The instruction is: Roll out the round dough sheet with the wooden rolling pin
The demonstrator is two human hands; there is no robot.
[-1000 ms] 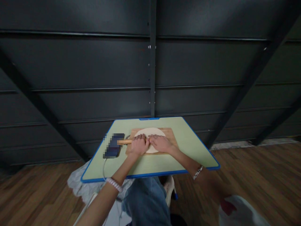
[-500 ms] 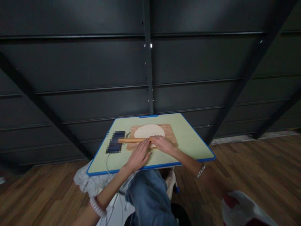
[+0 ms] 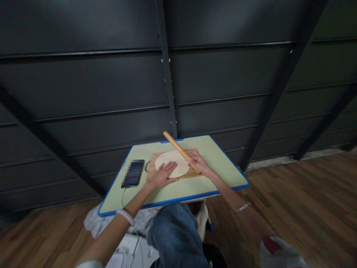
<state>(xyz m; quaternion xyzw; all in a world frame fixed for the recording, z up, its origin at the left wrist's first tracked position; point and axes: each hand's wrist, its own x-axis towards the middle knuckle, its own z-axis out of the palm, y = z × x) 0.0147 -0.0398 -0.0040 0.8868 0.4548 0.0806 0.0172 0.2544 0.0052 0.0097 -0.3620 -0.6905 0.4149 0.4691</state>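
Tan wood, head view: rolling pin point(image 3: 178, 147) slants up, clamped in the right grip point(image 3: 200, 163) near its lower end; its other end shows beyond the far edge of the surface point(image 3: 220, 163). Flat, rounded dough point(image 3: 170, 157) lies on the board point(image 3: 150, 173), mid-surface. Left grip point(image 3: 162, 176) rests palm-down on the dough, unfolded, clamping nothing. Step in hand, judged: handling the dough between rolling passes. Another pass would call for levelling the pin under both palms.

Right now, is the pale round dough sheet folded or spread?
Spread: the dough sheet lies flat on the brown wooden board; no fold shows around the bare left hand.
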